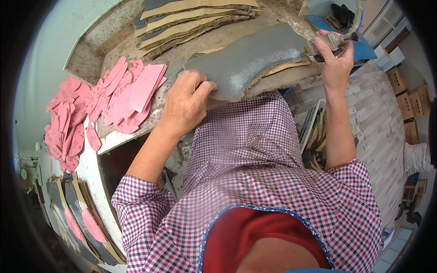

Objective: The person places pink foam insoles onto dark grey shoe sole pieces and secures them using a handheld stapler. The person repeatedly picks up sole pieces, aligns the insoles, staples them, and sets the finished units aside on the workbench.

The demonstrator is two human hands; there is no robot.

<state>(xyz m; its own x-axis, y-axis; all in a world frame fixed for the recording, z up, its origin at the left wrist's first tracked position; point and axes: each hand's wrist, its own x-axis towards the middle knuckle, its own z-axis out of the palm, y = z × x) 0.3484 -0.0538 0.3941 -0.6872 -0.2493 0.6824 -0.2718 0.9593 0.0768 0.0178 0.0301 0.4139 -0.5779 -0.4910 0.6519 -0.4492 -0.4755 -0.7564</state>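
A curved grey leather-like piece (pixel 252 59) with a tan, frayed edge lies along the front of the worktable. My left hand (pixel 189 100) is closed at its near left corner, thumb and fingers pressed together on the edge. At the piece's far right end, my right hand (pixel 337 57) is wrapped around a small, shiny metal tool with a dark knob (pixel 336 42). The tool's lower tip reaches the piece's right edge; its exact kind is unclear. Beside my left hand lies a heap of pink, printed leaf-shaped pieces (pixel 123 98).
Similar grey and tan pieces (pixel 193 22) are stacked at the back. Two more with pink patches (pixel 86 223) stand at lower left. A blue tray (pixel 364 48) with a dark wad is beyond my right hand. Cardboard boxes (pixel 409 104) stand on the floor at right.
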